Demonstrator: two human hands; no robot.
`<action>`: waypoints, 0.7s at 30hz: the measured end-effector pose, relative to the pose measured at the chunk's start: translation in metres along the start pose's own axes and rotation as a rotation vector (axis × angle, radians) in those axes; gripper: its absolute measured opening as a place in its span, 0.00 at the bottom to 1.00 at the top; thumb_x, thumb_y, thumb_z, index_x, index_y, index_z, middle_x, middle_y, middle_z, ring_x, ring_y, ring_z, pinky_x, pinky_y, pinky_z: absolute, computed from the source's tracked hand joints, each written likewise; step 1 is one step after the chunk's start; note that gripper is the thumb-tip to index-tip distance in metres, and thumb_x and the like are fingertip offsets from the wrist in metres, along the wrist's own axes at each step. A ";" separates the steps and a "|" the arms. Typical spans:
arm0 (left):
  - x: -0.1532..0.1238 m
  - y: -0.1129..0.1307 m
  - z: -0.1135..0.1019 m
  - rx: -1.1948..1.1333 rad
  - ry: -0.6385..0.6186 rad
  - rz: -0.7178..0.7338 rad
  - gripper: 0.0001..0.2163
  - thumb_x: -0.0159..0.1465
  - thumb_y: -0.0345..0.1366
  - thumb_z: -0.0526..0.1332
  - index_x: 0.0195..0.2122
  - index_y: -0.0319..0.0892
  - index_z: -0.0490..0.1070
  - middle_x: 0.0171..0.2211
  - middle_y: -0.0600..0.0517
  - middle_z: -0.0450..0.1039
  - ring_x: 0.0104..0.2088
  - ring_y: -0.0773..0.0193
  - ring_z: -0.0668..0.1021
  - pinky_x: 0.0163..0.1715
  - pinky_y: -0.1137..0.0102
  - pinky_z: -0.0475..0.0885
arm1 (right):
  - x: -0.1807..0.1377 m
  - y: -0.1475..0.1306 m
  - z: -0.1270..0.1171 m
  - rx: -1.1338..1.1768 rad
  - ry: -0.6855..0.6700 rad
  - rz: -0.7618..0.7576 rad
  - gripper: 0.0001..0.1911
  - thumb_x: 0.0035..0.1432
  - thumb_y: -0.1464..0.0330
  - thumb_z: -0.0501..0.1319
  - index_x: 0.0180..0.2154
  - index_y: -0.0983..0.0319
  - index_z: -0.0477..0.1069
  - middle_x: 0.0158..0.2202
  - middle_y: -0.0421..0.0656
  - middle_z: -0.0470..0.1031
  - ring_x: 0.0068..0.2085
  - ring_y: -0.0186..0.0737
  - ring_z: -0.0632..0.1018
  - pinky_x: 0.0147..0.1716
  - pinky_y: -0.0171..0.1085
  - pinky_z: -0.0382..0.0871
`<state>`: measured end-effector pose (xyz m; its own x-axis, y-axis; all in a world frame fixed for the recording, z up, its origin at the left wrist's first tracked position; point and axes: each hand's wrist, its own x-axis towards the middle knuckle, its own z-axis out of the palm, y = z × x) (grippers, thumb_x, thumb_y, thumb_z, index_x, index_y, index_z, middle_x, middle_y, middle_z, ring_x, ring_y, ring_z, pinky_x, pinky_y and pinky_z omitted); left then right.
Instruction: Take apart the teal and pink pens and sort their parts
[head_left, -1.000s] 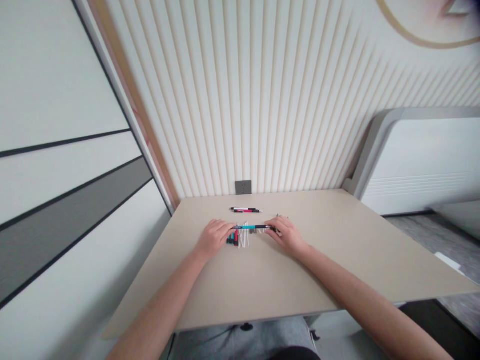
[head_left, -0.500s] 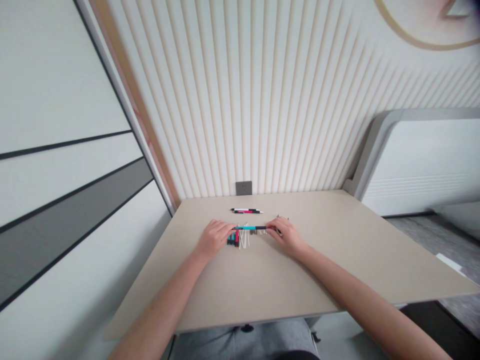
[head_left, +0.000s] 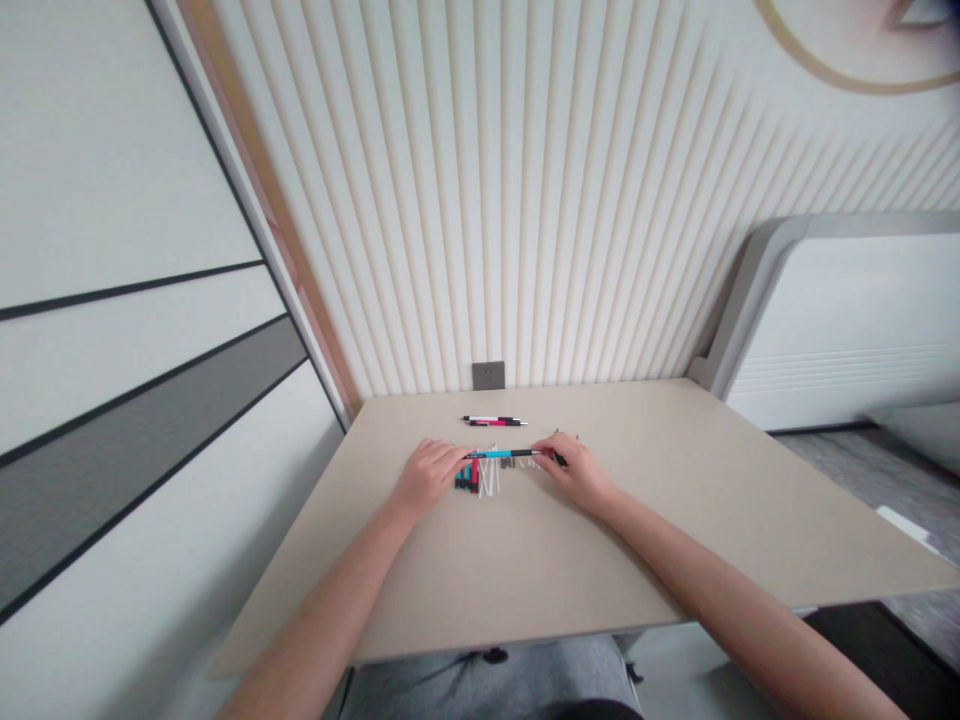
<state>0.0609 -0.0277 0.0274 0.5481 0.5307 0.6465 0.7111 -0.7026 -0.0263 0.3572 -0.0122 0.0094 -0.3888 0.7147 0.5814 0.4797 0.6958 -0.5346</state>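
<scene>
A teal-and-black pen (head_left: 501,454) lies level across the middle of the scene, held just above the bench (head_left: 675,560) between the person's two hands. The left hand (head_left: 427,477) is at the pen's left end, its fingers (head_left: 451,457) curled together around that end. The right hand (head_left: 577,477) is at the other end, its fingers (head_left: 546,460) pinched closed on the barrel near the dark tip, which pokes out past them. Directly below the pen's left half, a loose cluster of thin white sticks (head_left: 487,473) stands out on the bench, and just left of it, beneath the left fingers, are short teal and red pieces (head_left: 465,479). Small grey parts (head_left: 508,463) sit right under the pen's middle. Tiny metal bits (head_left: 566,435) lie just beyond the pen's right end, too small to identify. Beyond the pen, a complete black, white and pink pen (head_left: 493,421) lies parallel to it. Farther beyond the pen, a grey wall socket (head_left: 488,375) is set in the ribbed cream wall (head_left: 487,200) above the bench's far edge. Grey trousers (head_left: 487,685) show on the near side.
</scene>
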 end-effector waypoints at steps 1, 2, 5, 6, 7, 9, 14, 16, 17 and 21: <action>0.000 -0.001 0.001 -0.003 -0.001 -0.001 0.10 0.70 0.38 0.53 0.46 0.42 0.72 0.35 0.49 0.78 0.36 0.62 0.77 0.40 0.65 0.67 | 0.000 -0.001 0.000 0.008 -0.002 -0.002 0.10 0.65 0.63 0.56 0.41 0.59 0.73 0.33 0.44 0.74 0.36 0.41 0.73 0.38 0.40 0.67; -0.001 -0.002 0.001 -0.005 -0.001 -0.001 0.10 0.70 0.38 0.54 0.45 0.42 0.72 0.35 0.48 0.78 0.36 0.62 0.77 0.40 0.65 0.67 | 0.000 -0.001 0.000 0.015 -0.002 -0.005 0.10 0.66 0.63 0.55 0.41 0.59 0.73 0.33 0.44 0.74 0.36 0.41 0.74 0.38 0.40 0.67; -0.002 -0.003 0.003 -0.005 -0.009 0.000 0.10 0.70 0.38 0.54 0.45 0.42 0.73 0.35 0.49 0.78 0.36 0.61 0.77 0.39 0.65 0.67 | 0.001 -0.002 -0.001 0.023 0.014 -0.017 0.11 0.66 0.63 0.53 0.41 0.59 0.73 0.34 0.45 0.75 0.36 0.41 0.74 0.38 0.41 0.68; -0.002 -0.003 0.003 -0.001 -0.015 0.001 0.10 0.70 0.38 0.54 0.44 0.42 0.73 0.35 0.49 0.78 0.36 0.61 0.77 0.39 0.65 0.67 | 0.002 -0.002 -0.001 0.021 0.023 -0.023 0.11 0.66 0.63 0.54 0.41 0.59 0.73 0.34 0.45 0.75 0.36 0.41 0.74 0.38 0.41 0.68; -0.002 -0.003 0.003 0.003 -0.023 0.003 0.11 0.70 0.38 0.53 0.44 0.42 0.73 0.35 0.49 0.78 0.36 0.61 0.76 0.39 0.65 0.67 | 0.002 -0.002 -0.001 0.018 0.034 -0.029 0.11 0.66 0.63 0.54 0.41 0.59 0.73 0.34 0.45 0.75 0.36 0.41 0.74 0.39 0.41 0.68; -0.001 -0.003 0.003 0.008 -0.037 0.009 0.11 0.70 0.39 0.52 0.44 0.42 0.73 0.35 0.48 0.78 0.36 0.61 0.76 0.39 0.65 0.67 | 0.003 -0.002 -0.003 0.013 0.055 -0.048 0.10 0.66 0.64 0.55 0.40 0.59 0.73 0.33 0.46 0.75 0.37 0.42 0.74 0.38 0.41 0.69; 0.001 -0.002 0.001 0.000 -0.060 0.019 0.11 0.70 0.38 0.52 0.45 0.41 0.72 0.34 0.48 0.77 0.35 0.62 0.75 0.37 0.65 0.66 | 0.004 0.000 -0.006 -0.005 0.077 -0.109 0.09 0.66 0.65 0.55 0.39 0.58 0.73 0.34 0.45 0.77 0.38 0.42 0.75 0.40 0.43 0.69; 0.000 -0.003 0.001 -0.005 -0.061 0.020 0.11 0.70 0.38 0.52 0.45 0.41 0.72 0.34 0.48 0.77 0.35 0.62 0.75 0.37 0.65 0.66 | 0.004 0.001 -0.006 -0.007 0.084 -0.152 0.09 0.66 0.66 0.55 0.40 0.58 0.74 0.36 0.46 0.78 0.39 0.42 0.75 0.41 0.43 0.69; 0.000 -0.004 0.001 -0.008 -0.058 0.022 0.12 0.70 0.39 0.52 0.45 0.41 0.72 0.34 0.48 0.77 0.35 0.62 0.76 0.37 0.65 0.66 | 0.003 0.002 -0.005 -0.007 0.087 -0.177 0.09 0.66 0.66 0.55 0.40 0.58 0.74 0.37 0.46 0.78 0.39 0.42 0.76 0.42 0.44 0.69; -0.002 -0.007 0.001 -0.016 -0.040 0.018 0.12 0.71 0.39 0.51 0.44 0.41 0.72 0.35 0.47 0.77 0.36 0.61 0.76 0.39 0.64 0.67 | 0.002 0.006 -0.007 -0.013 0.117 -0.227 0.10 0.66 0.66 0.55 0.42 0.56 0.75 0.40 0.47 0.78 0.41 0.43 0.76 0.42 0.46 0.70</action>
<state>0.0550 -0.0232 0.0252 0.5781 0.5365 0.6148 0.6944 -0.7192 -0.0254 0.3650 -0.0075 0.0119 -0.3946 0.5270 0.7527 0.4009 0.8359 -0.3750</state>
